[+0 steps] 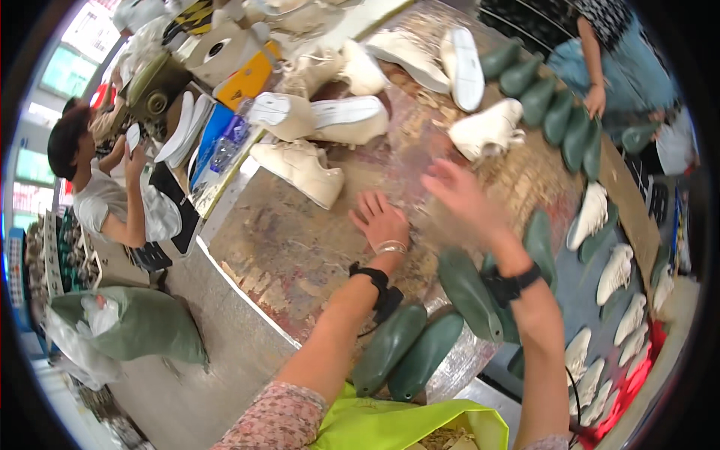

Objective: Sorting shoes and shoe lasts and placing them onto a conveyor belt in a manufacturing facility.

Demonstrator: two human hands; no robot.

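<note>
Cream lace-up-style shoe w/ soft-looking upper (301, 174) sits on the left part of the brown, stained, scuffed bench (262, 247), just beyond the L hand (381, 223). Second, similar cream shoe w/ pale upper (486, 131) lies toward the bench's far right, beyond the R hand (461, 193).

Handling, my guess: light; upper prob. dents if squeezed, sole stiffer, so best hold = heel or sole edge. Pale surface may mark easily.

L hand: palm down on bench, fingers spread, nothing in it. R hand: over mid-bench, motion-blurred, no object visible; can't tell if fingers are apart or together, or if it touches the bench.

Further out: dark-green, smooth, foot-shaped lasts, plastic by the look (466, 292), at the bench's near right, partly under the R forearm; prob. hard & slick. More such lasts in a row (559, 118) along the bench's far right edge, w/ a co-worker's hand (595, 100) beside them. Left of bench, on the floor: bulging green sack (142, 326).

Hard to make out: R forearm + black wristband (511, 283) hide parts of the lasts; shoe eyelets too small; bright yellow-green fabric (360, 421) at bench's near side cut off by frame edge.
</note>
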